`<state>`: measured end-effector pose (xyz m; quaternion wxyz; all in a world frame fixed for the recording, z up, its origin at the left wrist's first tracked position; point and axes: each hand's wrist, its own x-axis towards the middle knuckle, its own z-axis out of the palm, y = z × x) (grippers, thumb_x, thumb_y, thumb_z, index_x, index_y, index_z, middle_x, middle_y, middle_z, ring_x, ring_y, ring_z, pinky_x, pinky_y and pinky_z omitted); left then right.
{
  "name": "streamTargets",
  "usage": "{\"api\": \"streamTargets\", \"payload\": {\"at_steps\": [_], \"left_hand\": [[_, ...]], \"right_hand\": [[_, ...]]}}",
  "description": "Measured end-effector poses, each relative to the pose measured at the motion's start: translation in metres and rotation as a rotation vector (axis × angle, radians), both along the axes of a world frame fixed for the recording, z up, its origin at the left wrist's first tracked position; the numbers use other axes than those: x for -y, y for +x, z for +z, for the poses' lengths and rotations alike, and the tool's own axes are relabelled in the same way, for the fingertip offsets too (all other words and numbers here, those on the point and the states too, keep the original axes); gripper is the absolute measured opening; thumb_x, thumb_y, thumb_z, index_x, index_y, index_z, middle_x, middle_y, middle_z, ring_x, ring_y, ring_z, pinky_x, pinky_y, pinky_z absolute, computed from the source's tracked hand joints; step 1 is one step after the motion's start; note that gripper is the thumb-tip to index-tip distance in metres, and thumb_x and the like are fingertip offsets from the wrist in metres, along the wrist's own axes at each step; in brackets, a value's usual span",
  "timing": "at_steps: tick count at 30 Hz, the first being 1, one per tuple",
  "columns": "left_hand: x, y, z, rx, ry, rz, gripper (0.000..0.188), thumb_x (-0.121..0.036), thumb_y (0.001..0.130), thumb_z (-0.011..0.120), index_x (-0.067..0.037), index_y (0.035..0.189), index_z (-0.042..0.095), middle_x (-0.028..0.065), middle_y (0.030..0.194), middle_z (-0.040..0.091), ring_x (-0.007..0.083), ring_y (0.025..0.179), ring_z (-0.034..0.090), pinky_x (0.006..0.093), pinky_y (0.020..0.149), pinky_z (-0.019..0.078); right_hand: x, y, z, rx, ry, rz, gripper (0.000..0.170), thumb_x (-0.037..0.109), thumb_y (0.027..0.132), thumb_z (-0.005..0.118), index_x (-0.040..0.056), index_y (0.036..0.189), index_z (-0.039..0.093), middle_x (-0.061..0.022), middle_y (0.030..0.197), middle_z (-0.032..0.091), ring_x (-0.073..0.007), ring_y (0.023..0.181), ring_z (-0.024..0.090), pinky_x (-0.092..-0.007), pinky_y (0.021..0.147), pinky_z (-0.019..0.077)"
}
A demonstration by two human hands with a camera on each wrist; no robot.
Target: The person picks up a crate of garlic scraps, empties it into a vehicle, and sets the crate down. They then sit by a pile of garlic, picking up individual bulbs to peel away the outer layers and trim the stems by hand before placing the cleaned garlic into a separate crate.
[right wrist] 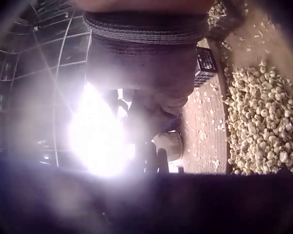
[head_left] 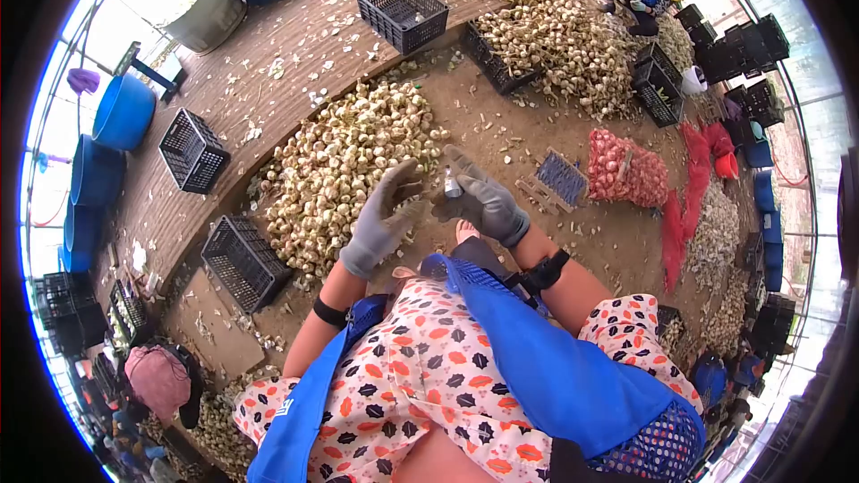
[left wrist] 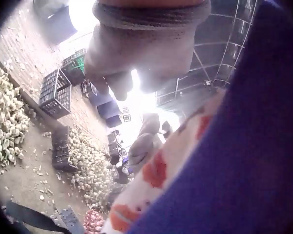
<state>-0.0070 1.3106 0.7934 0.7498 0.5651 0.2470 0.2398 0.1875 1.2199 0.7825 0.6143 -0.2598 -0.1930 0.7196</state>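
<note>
Tool [head_left: 452, 185] apparently in right hand [head_left: 488, 202].

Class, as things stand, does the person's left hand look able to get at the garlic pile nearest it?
Probably yes: the left hand appears to hold nothing and, in the head view, overlaps the edge of the garlic pile. Nothing visible stands between them, though depth is hard to judge.

Head view faces down from above; wrist views look forward past close gloved hands [left wrist: 141, 53] [right wrist: 141, 66], sharing its garlic heap [head_left: 335, 174].
</note>
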Motion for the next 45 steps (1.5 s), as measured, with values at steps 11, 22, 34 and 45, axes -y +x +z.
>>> {"api": "streamTargets", "payload": {"at_steps": [11,22,34,45], "left_hand": [[0.021,0.092,0.020,0.050,0.098,-0.095,0.068,0.004,0.083,0.059,-0.001,0.142,0.025,0.0115,0.138,0.038,0.0184,0.121,0.044,0.0313,0.101,0.0396],[0.022,0.193,0.027,-0.542,0.949,-0.307,0.045,-0.003,0.073,0.065,-0.004,0.117,0.057,0.0189,0.102,0.062,0.0346,0.094,0.061,0.0377,0.080,0.0497],[0.045,0.288,-0.013,-0.117,-0.039,-0.170,0.035,0.001,0.090,0.049,0.003,0.126,0.048,0.0073,0.109,0.059,0.0151,0.101,0.058,0.0279,0.090,0.0472],[0.014,0.302,-0.023,-0.249,0.263,-0.338,0.029,-0.002,0.081,0.054,0.000,0.109,0.060,0.0104,0.104,0.064,0.0171,0.095,0.060,0.0288,0.084,0.0482]], "right_hand": [[0.016,0.055,0.006,0.114,0.080,-0.008,0.055,0.018,0.101,0.034,0.0189,0.149,0.008,-0.0106,0.125,0.051,-0.0223,0.109,0.055,-0.0370,0.085,0.0502],[0.029,0.122,-0.018,0.373,-0.049,-0.179,0.052,0.037,0.086,0.065,0.0072,0.124,0.047,-0.0026,0.094,0.064,-0.0094,0.079,0.061,-0.0238,0.067,0.0505],[0.065,0.208,-0.025,0.027,0.007,-0.285,0.076,0.017,0.088,0.062,0.0138,0.147,0.014,-0.0060,0.116,0.057,-0.0178,0.098,0.059,-0.0332,0.084,0.0510],[0.049,0.240,-0.017,0.184,-0.116,-0.089,0.041,0.022,0.089,0.062,0.0063,0.125,0.050,-0.0057,0.109,0.060,-0.0147,0.096,0.059,-0.0300,0.080,0.0519]]}}
